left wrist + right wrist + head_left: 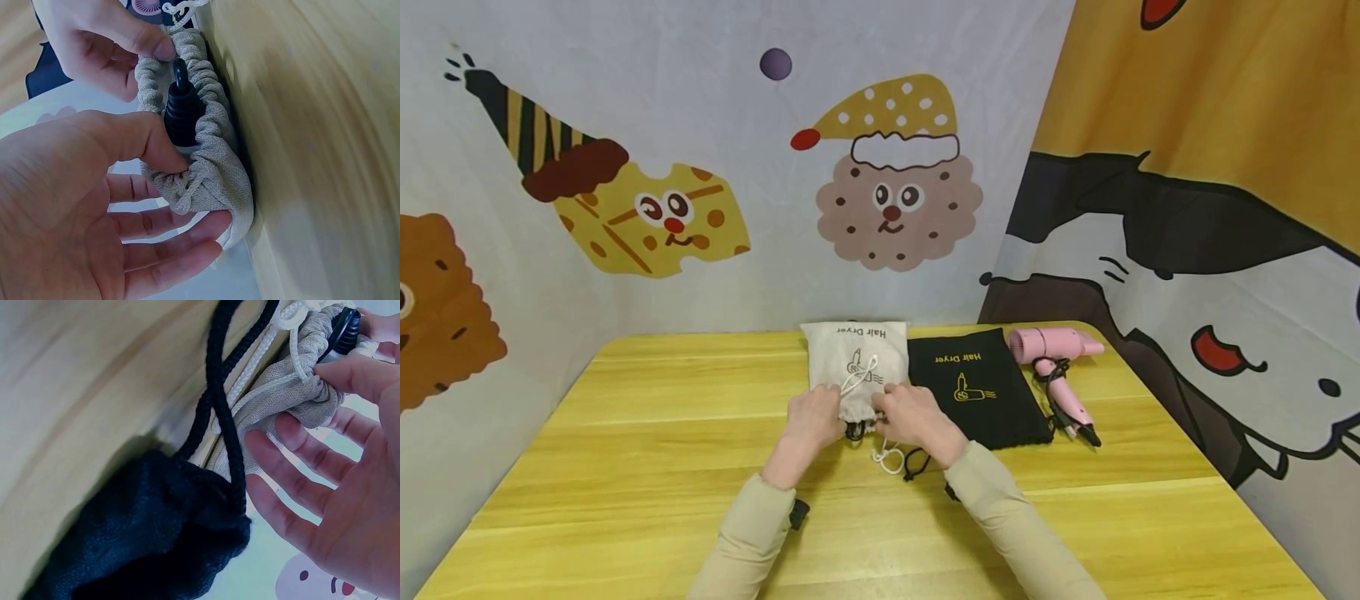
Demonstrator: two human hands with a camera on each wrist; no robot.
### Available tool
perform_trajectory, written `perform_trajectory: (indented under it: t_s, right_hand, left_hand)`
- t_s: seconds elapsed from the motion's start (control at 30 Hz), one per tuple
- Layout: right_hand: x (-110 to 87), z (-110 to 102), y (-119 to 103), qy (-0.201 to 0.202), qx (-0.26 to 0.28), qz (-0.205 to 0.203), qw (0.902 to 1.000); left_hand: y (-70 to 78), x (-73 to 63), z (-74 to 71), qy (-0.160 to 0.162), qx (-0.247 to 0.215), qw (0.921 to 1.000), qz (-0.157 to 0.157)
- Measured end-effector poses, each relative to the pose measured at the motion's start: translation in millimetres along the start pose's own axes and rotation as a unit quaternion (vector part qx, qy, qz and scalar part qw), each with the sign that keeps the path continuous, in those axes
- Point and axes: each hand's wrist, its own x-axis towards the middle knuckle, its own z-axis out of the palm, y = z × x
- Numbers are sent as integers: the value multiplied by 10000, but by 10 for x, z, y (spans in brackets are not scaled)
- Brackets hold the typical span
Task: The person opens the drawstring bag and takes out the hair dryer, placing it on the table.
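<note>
A light grey drawstring bag (829,360), printed "Hair Dryer", lies flat on the table with its gathered mouth toward me. My left hand (815,419) pinches the left side of that mouth, thumb inside the rim and fingers outside. On the opposite side, my right hand (917,418) grips the rim between thumb and fingers. Between them the mouth is spread, and a black ribbed cord end with a loop (182,115) shows inside. The rest of the bag's contents is hidden. White drawstring (889,458) trails out below the right hand.
Right of the grey bag lies a black drawstring bag (1000,367) with yellow print, its black cord (916,465) near my right wrist. Beyond it rests a pink hair dryer (1051,343) with its cable wrapped round the handle. A printed curtain (700,100) hangs behind the wooden table (647,467).
</note>
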Motion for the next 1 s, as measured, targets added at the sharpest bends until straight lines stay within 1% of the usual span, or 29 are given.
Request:
perform_trajectory:
  t_s: [0.13,0.3,0.5,0.67,1.0]
  right_hand:
    - [-2,-3,12,-80,92,49,9999]
    - [-13,7,33,-44,130,60,9999]
    - [-27,1,42,-143,187,136,9996]
    - [-41,-9,54,-236,273,217,9991]
    - [-64,-6,80,-234,402,206,9987]
  left_hand:
    - [-8,3,-20,-139,-43,9999,-63]
    - [-19,5,-40,-264,-76,9996,-106]
    - [-33,5,-36,-276,-88,9995,-110]
    - [-55,4,-37,-282,-183,9993,-149]
    - [-74,-9,-31,-295,-211,9992,-187]
